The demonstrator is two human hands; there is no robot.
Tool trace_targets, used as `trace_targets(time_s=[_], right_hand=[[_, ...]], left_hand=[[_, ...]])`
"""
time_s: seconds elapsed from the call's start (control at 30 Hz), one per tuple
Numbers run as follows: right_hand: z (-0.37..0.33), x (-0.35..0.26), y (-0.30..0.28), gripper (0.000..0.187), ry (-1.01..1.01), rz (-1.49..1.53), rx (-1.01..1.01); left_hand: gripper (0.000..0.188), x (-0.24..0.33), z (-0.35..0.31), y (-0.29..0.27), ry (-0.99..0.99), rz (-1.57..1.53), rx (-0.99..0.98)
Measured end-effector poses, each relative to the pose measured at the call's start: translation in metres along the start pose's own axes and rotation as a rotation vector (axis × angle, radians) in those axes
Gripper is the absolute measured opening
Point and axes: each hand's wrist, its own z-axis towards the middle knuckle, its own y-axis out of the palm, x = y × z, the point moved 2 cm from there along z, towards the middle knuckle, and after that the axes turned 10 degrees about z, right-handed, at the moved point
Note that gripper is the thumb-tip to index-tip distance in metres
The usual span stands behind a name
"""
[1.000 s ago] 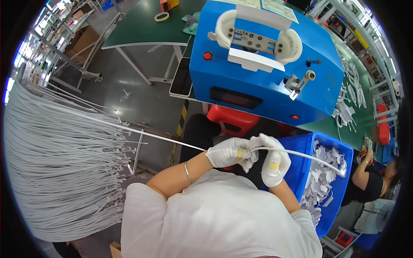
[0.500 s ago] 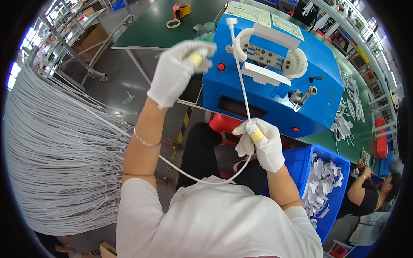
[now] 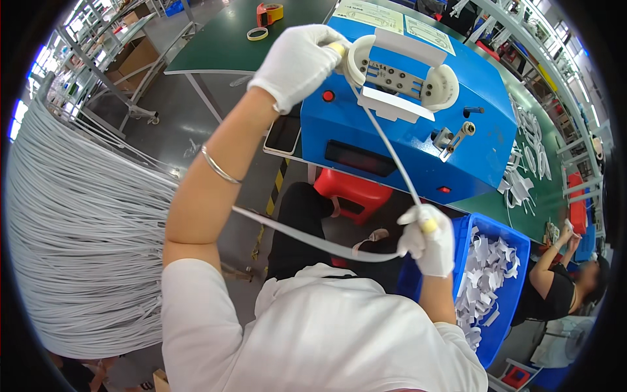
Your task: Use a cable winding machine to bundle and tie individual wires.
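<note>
While stretched between them, one white cable (image 3: 385, 147), both gloved hands, left hand (image 3: 297, 62) and right hand (image 3: 428, 238), gripping it.

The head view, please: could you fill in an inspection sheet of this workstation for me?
Surface: green bench carrying a blue winding machine.
Job's things: white cable stretched from the machine's white spool down to the lower hand.
Clutter: tape rolls; blue bin of white bundled pieces.
Grippers: left hand, gloved, holds the cable at the spool; right hand, gloved, grips it lower.
Cables: hanging bundle of white cables at left.
Surroundings: red stool, a co-worker, grey floor.
</note>
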Motion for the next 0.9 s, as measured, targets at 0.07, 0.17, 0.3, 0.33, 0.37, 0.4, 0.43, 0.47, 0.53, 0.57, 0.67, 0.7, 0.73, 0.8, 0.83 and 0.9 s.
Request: trace_targets(time_s=[0.07,0.17,0.3,0.33,0.37,0.4,0.43,0.47,0.53,0.57,0.67,0.7,0.73,0.8,0.83,0.9], right_hand=[[-0.004,-0.017,-0.014,0.031,-0.187,-0.207,0.120],[0.001,-0.052,-0.028,0.025,-0.397,-0.433,0.362],[0.033,-0.105,-0.038,0.021,-0.645,-0.631,0.480],[0.042,-0.113,-0.041,0.021,-0.633,-0.620,0.508],[0.051,-0.120,-0.043,0.020,-0.650,-0.665,0.489],[0.060,-0.125,-0.044,0.019,-0.688,-0.717,0.442],[0.068,-0.128,-0.047,0.019,-0.662,-0.712,0.474],[0.077,-0.128,-0.049,0.019,-0.589,-0.738,0.397],[0.091,-0.124,-0.052,0.022,-0.447,-0.761,0.331],[0.091,-0.125,-0.053,0.022,-0.491,-0.749,0.286],[0.085,-0.125,-0.059,0.023,-0.538,-0.645,0.307],[0.082,-0.126,-0.059,0.023,-0.537,-0.648,0.308],[0.078,-0.127,-0.060,0.023,-0.560,-0.636,0.317],[0.072,-0.129,-0.059,0.022,-0.583,-0.636,0.327],[0.069,-0.130,-0.058,0.022,-0.592,-0.638,0.322],[0.065,-0.131,-0.057,0.022,-0.609,-0.640,0.305]], left_hand=[[0.020,0.003,0.003,-0.009,0.051,0.088,-0.052],[0.023,0.018,0.003,-0.020,0.173,0.336,-0.125],[0.024,0.050,-0.038,-0.047,0.279,0.751,0.021],[0.023,0.055,-0.056,-0.060,0.202,0.721,0.001],[0.023,0.061,-0.073,-0.076,0.156,0.708,0.006],[0.022,0.064,-0.088,-0.093,0.073,0.754,0.019],[0.021,0.064,-0.102,-0.108,0.048,0.736,0.046],[0.020,0.059,-0.112,-0.121,0.021,0.815,0.022],[0.018,0.042,-0.131,-0.140,-0.066,0.716,-0.111],[0.017,0.026,-0.142,-0.139,-0.254,0.646,-0.240],[0.012,-0.017,-0.178,-0.079,-0.187,0.192,-0.474],[0.012,-0.032,-0.196,-0.047,-0.450,0.034,-0.616],[0.014,-0.041,-0.209,-0.008,-0.475,-0.103,-0.749],[0.016,-0.047,-0.238,0.061,-0.621,-0.283,-0.907],[0.017,-0.043,-0.246,0.087,-0.540,-0.419,-0.922],[0.019,-0.035,-0.252,0.121,-0.395,-0.437,-1.023]])
